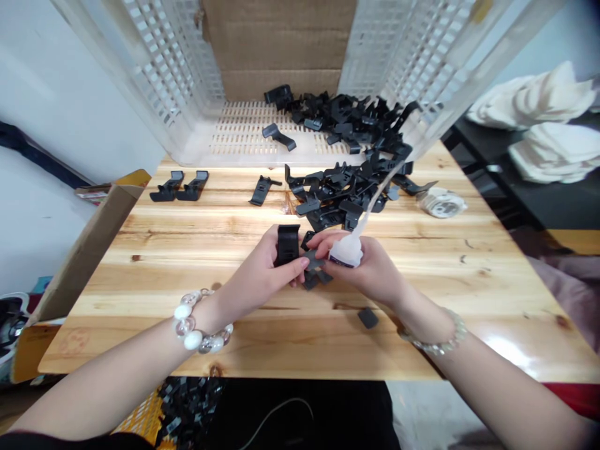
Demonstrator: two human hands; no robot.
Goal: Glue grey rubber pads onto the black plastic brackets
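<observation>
My left hand (269, 265) is closed around a curved black plastic clip (287, 242), held upright above the table. In my right hand (375, 269) is a small white glue bottle (347, 251) with a long thin nozzle pointing up and away. The fingertips of both hands meet at a small dark grey pad (315, 260); which hand bears it I cannot tell. Several similar pads (311, 280) lie just below the fingers, and a loose square pad (368, 317) rests nearer the table's front edge.
Black plastic parts (337, 187) are heaped beyond my hands and inside a white plastic crate (197, 147) lying on its side. Two parts (192, 186) sit at the left. A white tape roll (441, 203) is at the right. Below the wooden table (154, 256), a yellow basket (143, 420) holds black pieces.
</observation>
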